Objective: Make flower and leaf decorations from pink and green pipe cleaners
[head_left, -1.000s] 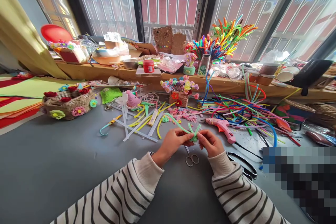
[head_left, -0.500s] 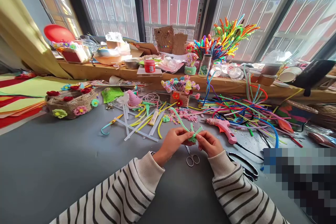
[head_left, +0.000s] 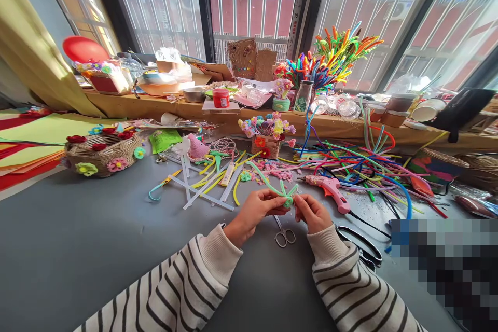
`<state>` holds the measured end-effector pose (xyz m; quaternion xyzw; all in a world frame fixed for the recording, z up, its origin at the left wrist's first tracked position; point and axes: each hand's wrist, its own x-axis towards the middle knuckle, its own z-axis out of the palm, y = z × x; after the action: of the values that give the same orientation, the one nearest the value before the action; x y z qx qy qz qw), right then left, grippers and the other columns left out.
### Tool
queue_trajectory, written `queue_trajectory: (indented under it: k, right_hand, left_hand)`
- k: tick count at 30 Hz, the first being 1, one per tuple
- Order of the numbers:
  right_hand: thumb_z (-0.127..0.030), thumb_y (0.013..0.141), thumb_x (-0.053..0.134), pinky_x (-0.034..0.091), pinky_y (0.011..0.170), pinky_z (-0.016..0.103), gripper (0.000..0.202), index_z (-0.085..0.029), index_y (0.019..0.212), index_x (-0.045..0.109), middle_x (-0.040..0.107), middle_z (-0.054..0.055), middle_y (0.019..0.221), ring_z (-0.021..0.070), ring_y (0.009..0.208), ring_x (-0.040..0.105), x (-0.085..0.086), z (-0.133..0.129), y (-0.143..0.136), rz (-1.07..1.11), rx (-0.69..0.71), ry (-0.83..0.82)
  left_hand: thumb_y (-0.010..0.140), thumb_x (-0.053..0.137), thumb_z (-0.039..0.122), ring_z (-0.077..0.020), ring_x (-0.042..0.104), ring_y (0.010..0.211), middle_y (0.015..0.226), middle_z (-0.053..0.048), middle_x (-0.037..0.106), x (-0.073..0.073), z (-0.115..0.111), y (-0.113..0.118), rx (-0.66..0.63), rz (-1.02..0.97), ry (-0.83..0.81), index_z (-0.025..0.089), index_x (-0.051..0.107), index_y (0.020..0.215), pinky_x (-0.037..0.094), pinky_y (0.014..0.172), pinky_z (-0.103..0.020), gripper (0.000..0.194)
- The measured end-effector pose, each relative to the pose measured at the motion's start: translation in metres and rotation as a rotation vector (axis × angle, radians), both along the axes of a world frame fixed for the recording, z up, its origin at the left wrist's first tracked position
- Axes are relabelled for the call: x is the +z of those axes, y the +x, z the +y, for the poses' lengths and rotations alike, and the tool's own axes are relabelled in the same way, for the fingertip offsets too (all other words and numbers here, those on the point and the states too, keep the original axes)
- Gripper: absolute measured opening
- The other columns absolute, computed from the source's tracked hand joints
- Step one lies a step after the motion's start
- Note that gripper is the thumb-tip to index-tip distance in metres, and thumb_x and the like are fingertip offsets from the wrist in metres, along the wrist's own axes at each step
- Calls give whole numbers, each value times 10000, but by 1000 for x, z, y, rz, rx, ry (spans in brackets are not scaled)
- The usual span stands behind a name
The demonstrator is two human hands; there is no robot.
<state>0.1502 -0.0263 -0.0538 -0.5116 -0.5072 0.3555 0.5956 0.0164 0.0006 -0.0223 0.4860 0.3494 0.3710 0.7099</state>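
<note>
Light green pipe cleaners point(head_left: 288, 201), twisted into a small curled cluster with several loose ends sticking up, are between my two hands above the table. The thumb and fingers of my left hand point(head_left: 259, 212) pinch the cluster from the left, and a long end runs up and leftward past them. From the other side, my right hand point(head_left: 314, 213) has its thumb and forefinger pinched together at the cluster's right edge. The fingertips hide part of the twist. Small scissors point(head_left: 285, 237) lie on the table just beneath my hands.
A pink hot glue gun point(head_left: 330, 191) with a black cord lies right of my hands, near black-handled scissors point(head_left: 361, 244). Behind are glue sticks point(head_left: 204, 198), pink clippings and a heap of coloured pipe cleaners point(head_left: 350, 158). A flower-trimmed basket point(head_left: 103, 158) stands left.
The green cluster has turned slightly, its loose ends now more upright and spread. My right fingers have shifted a little to the right along its edge; my left hand keeps its pinch.
</note>
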Motion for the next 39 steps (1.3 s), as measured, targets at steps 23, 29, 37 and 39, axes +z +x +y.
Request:
queue_trajectory:
  k: [23,29,37,39]
  right_hand:
    - [-146,760,382,398,606,240,161,-174,749,541,551,60,696,145,656,498,13,-11,4,-1086,-260,602]
    - [-196,747,373,373,494,218,140,-179,698,504,488,31,639,111,521,452,10,-9,2,-910,-217,465]
    - [-280,696,436,299,416,215,156,-183,581,480,438,-8,535,106,466,397,10,-5,1,-609,-82,174]
    - [-304,659,472,311,440,224,148,-184,574,494,478,-4,540,116,485,415,9,-3,3,-503,-51,88]
  left_hand:
    - [559,621,304,-119,567,553,554,-3,570,2,-3,2,22,12,32,107,552,624,452,613,-265,218]
    - [582,592,309,-136,569,565,549,-5,564,5,-5,4,99,137,204,117,552,614,453,587,-249,199]
    - [689,459,219,-141,524,640,664,-32,580,2,-6,0,111,447,750,165,580,704,403,624,-244,133]
    - [696,437,186,-147,508,674,698,-35,582,2,-6,-1,109,533,872,180,585,736,382,643,-244,153]
